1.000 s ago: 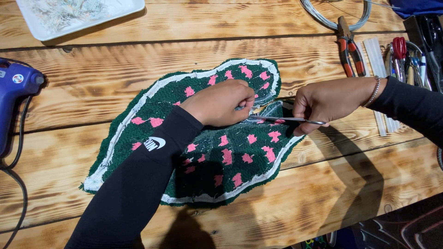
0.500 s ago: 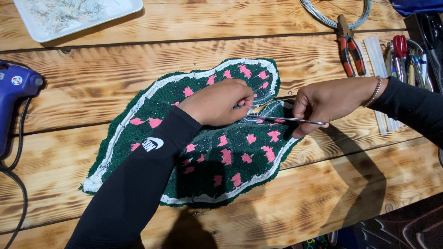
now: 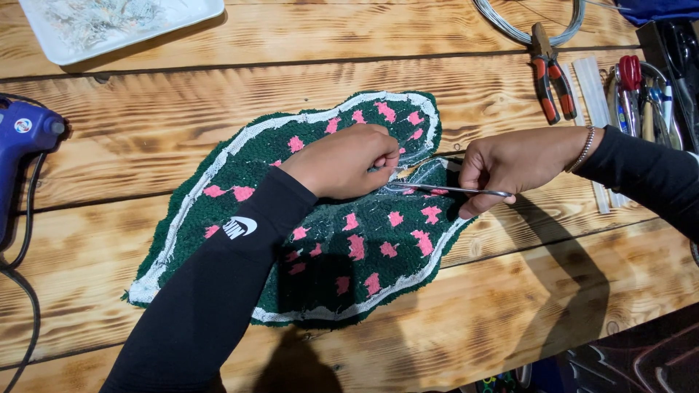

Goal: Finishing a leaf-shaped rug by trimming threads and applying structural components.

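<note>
On the scorched plank wooden table [image 3: 145, 145], we are pressing our left hand [image 3: 342, 160], fingers pinched together, onto the leaf-shaped dark green tufted rug with pink patches [image 3: 328, 240], while our right hand [image 3: 510, 164] is gripping thin metal scissors [image 3: 448, 189] over its right edge.

A wooden plank table [image 3: 218, 131] with dark scorched grain fills the frame. At its centre lies a green rug piece [image 3: 342, 255] with pink patches. A white tray [image 3: 196, 14] sits upper left, a blue glue gun [image 3: 25, 138] at left, pliers [image 3: 551, 73] and wire coil [image 3: 510, 25] upper right.
</note>
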